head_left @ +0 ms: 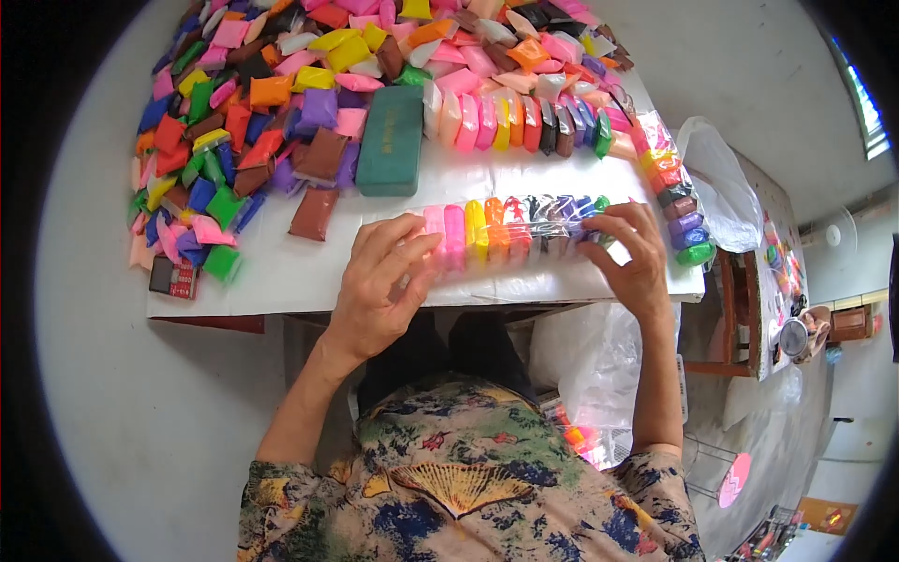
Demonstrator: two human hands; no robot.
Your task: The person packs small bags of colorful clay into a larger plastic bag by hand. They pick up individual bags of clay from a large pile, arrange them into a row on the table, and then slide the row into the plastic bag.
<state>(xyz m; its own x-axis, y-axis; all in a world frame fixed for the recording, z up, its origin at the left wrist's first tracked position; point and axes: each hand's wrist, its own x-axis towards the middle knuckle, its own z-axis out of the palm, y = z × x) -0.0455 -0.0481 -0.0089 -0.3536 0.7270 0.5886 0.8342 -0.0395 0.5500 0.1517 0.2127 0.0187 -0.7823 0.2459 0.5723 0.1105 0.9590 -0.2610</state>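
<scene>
A row of small coloured packets (pixel 496 229) in clear plastic lies along the table's front edge, running from pink through yellow, orange and red to dark, blue and green. My left hand (pixel 386 272) grips its pink end, fingers curled and thumb below. At the blue and green end, my right hand (pixel 629 253) pinches the row between thumb and fingers. Behind it stands a similar row of packets (pixel 518 124), next to a dark green box (pixel 390 140). A third wrapped row (pixel 676 192) lies along the table's right edge.
A big heap of loose coloured packets (pixel 318 110) covers the back and left of the white table (pixel 281 281). One brown packet (pixel 313 214) lies apart from it. A red and black phone-like object (pixel 174 278) sits at the front left. Clear plastic bags (pixel 716 187) hang at the right.
</scene>
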